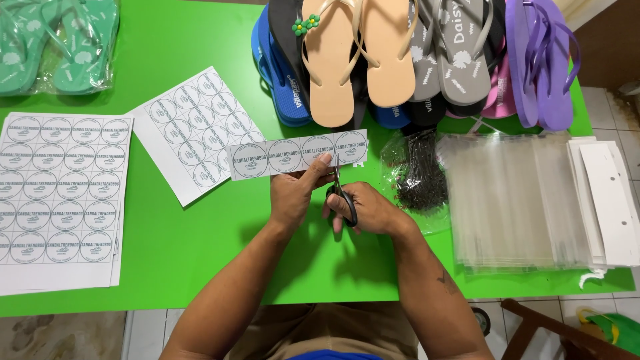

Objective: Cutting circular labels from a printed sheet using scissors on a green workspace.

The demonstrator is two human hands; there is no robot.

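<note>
Surface: bright green table point(200, 40), tiled floor showing past its near and right edges, bit of a wooden chair down at the bottom right.
Landmark: the strip point(297, 154), a row of four round printed labels, held up over the middle of the table.
Left hand point(293, 193): just below the strip, thumb and fingers pinched together on its lower edge, so clamped on the strip.
Right hand point(363, 210): right of the left hand, just under the strip's right part, fingers closed through the handles of black scissors point(343, 197).
Scissors: blades point up at the strip between the third and fourth label; can't really tell how wide the blades are.
Sheets point(60, 193): a stack of full label sheets well left of the strip; one part-cut sheet point(197, 130) just left of it.
Sandals point(373, 53): a pile of flip-flops right behind the strip, beige, blue, grey, purple. A bagged green pair point(60, 40) sits far back left.
Right of strip: a bag of small black ties point(420, 173), then clear sleeves point(513, 200), then white cards point(607, 200).
Risk: honestly the strip is floppy and held at one spot only, so I'd guess it could twist and a cut could run into a printed circle.
Risk 2: left thumb sits close to the blades, a slip could nick it.
</note>
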